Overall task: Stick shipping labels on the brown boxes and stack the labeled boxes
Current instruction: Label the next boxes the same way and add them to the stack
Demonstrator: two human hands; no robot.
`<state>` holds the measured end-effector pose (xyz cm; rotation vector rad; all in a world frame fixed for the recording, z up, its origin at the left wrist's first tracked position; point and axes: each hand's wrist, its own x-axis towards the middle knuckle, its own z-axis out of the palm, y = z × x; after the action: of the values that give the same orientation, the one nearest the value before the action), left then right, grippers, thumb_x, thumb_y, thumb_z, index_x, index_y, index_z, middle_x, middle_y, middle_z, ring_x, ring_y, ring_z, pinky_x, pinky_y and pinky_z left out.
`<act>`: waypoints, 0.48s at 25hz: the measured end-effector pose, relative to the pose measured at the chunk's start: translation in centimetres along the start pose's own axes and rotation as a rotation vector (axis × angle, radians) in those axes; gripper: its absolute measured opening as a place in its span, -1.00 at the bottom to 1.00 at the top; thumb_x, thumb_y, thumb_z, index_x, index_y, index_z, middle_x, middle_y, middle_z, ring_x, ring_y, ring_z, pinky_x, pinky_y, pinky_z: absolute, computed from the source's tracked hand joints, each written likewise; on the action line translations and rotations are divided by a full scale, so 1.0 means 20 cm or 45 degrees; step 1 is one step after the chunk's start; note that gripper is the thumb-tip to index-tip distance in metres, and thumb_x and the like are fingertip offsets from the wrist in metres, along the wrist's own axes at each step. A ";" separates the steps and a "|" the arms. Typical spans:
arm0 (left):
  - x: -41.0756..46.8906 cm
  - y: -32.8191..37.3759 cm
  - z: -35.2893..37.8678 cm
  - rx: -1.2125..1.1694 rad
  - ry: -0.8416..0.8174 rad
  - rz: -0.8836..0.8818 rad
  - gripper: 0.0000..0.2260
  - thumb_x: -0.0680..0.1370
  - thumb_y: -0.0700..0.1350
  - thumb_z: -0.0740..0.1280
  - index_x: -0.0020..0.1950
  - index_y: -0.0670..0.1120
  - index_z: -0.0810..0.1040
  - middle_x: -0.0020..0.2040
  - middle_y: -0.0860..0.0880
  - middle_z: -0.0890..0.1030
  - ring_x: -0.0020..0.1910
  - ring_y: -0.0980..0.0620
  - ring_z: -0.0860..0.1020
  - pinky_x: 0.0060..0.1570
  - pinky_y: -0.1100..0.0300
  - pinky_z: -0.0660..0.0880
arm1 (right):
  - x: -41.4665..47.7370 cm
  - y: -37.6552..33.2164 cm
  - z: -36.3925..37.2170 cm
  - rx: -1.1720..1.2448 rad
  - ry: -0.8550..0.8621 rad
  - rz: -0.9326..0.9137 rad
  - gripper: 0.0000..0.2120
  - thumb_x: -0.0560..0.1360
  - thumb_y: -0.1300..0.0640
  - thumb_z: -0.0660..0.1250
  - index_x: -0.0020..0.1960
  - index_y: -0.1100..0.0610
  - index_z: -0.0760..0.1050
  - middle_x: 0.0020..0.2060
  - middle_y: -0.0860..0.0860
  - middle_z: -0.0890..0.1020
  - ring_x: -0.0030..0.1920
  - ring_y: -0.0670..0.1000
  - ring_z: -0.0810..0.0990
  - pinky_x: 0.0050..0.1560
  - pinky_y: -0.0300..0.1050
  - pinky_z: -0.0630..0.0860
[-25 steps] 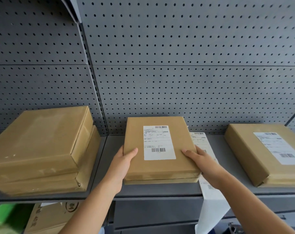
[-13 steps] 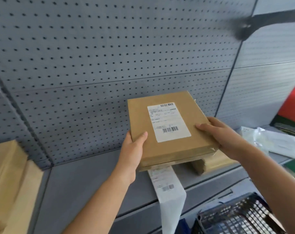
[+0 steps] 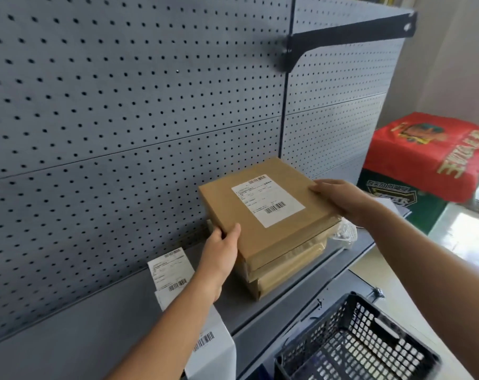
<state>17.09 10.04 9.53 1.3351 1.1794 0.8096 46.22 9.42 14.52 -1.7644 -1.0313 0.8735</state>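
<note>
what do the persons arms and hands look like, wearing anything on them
Both hands are bare: no gloves on the left hand or the right hand. The left forearm and right forearm are also uncovered, and no sleeve comes into view. No watch, bracelet or ring shows on either side.

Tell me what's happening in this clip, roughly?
A person holds a labeled brown box with both hands, the left hand gripping its near corner and the right hand its far edge. It sits on or just above a second brown box on the grey shelf; contact is unclear. A strip of labels lies on the shelf to the left.
</note>
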 end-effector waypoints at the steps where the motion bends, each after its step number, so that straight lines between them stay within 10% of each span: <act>1: 0.03 -0.02 0.01 0.013 0.009 -0.006 -0.55 0.66 0.16 0.20 0.52 0.04 0.42 0.35 0.08 0.58 0.27 0.08 0.52 0.17 0.21 0.34 | 0.04 0.02 0.01 -0.011 -0.004 0.003 -0.78 0.54 -0.04 0.38 0.17 -0.09 0.59 0.09 -0.02 0.70 0.08 0.06 0.69 0.27 0.04 0.56; 12: 0.18 -0.16 0.05 0.146 0.132 -0.027 -0.41 0.58 0.28 0.26 0.54 0.02 0.37 0.35 0.03 0.58 0.27 0.05 0.53 0.23 0.19 0.40 | 0.23 0.16 0.10 -0.032 -0.183 0.096 -0.87 0.64 0.05 0.27 0.07 -0.04 0.60 -0.10 -0.09 0.72 -0.09 -0.04 0.71 -0.09 -0.20 0.58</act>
<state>18.32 12.83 5.58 1.3850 1.3361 0.8144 47.29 13.47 10.21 -1.7920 -1.0778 1.0511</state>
